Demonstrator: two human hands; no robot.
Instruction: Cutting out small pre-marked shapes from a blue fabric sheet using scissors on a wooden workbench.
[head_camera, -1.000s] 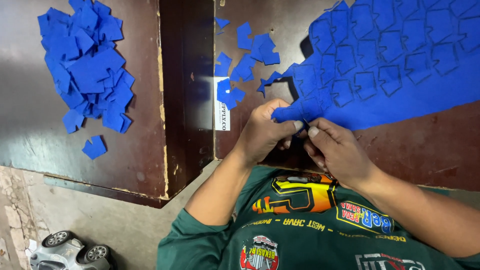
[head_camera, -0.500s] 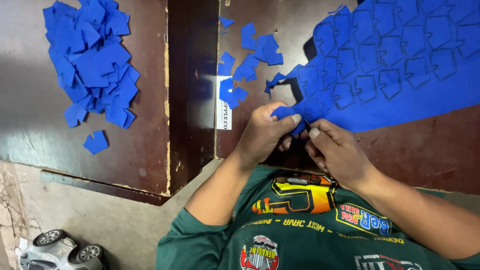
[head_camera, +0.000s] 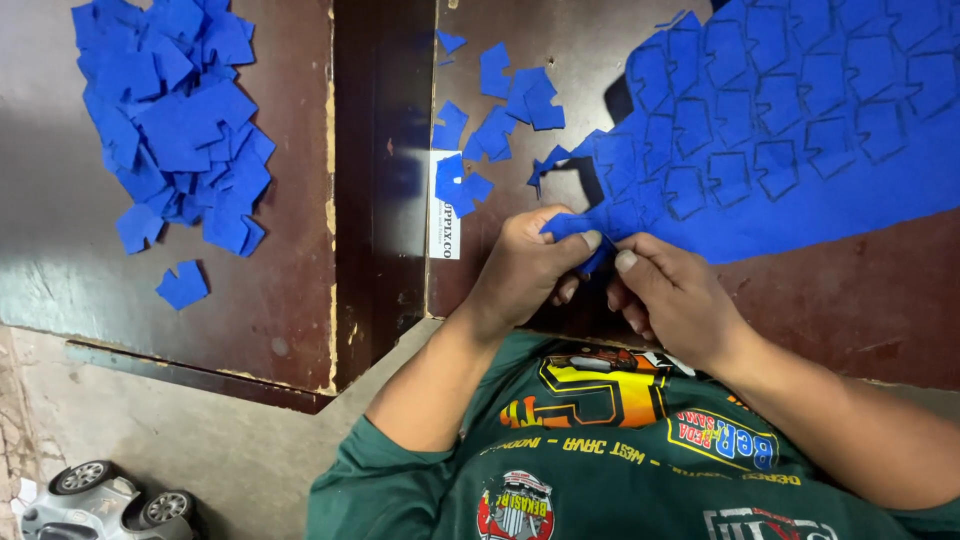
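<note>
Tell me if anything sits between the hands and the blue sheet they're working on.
Nothing visible does. The left hand and right hand both already pinch the near corner of the blue sheet.

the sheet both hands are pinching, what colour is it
Bright blue, scored with rows of cut-out shapes; the sheet shows best in the head view.

Large blue die-cut sheet (head_camera: 800, 130), scored with repeated interlocking shapes, lying flat on the dark brown table (head_camera: 850, 300); its near-left corner is lifted, with several shapes already missing there.
</note>
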